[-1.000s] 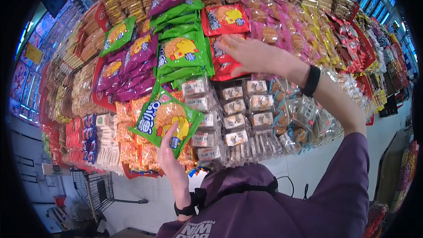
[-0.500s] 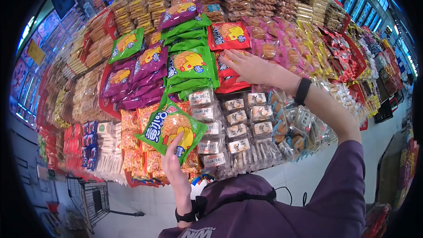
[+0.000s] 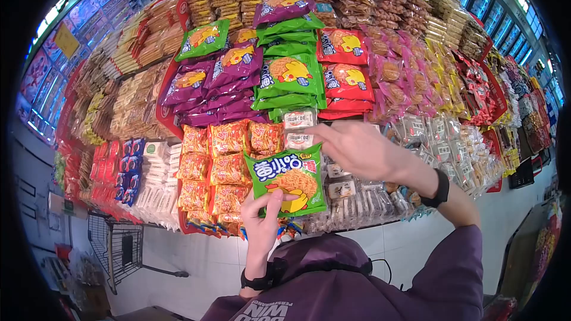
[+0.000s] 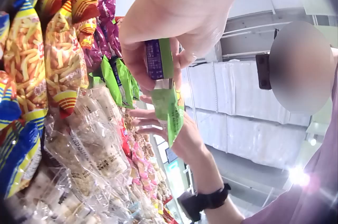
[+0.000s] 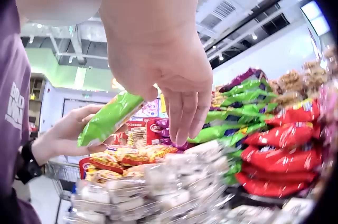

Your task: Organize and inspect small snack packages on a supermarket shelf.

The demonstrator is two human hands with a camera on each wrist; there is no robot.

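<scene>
In the head view my left hand (image 3: 262, 217) grips the lower left of a green noodle snack packet (image 3: 295, 178), thumb on its front; the left wrist view shows fingers and thumb pinching the packet (image 4: 168, 109). My right hand (image 3: 366, 151) hovers at the packet's upper right corner. Seen from the right wrist, its fingers hang loosely extended, and the thumb side of the hand (image 5: 158, 60) is close to the end of the green packet (image 5: 113, 118); whether they touch, I cannot tell. Red packets (image 3: 348, 80) and stacked green packets (image 3: 289, 74) lie beyond the hands.
Purple packets (image 3: 238, 62) are piled at the left of the green stack. Orange snack bags (image 3: 229, 169) and white wrapped packs (image 3: 300, 119) fill the near part of the display. A shopping cart (image 3: 124, 249) stands on the floor at lower left.
My right hand has left the red packets and come down and nearer to the held green packet. My left hand has moved the packet to the right and turned it more upright.
</scene>
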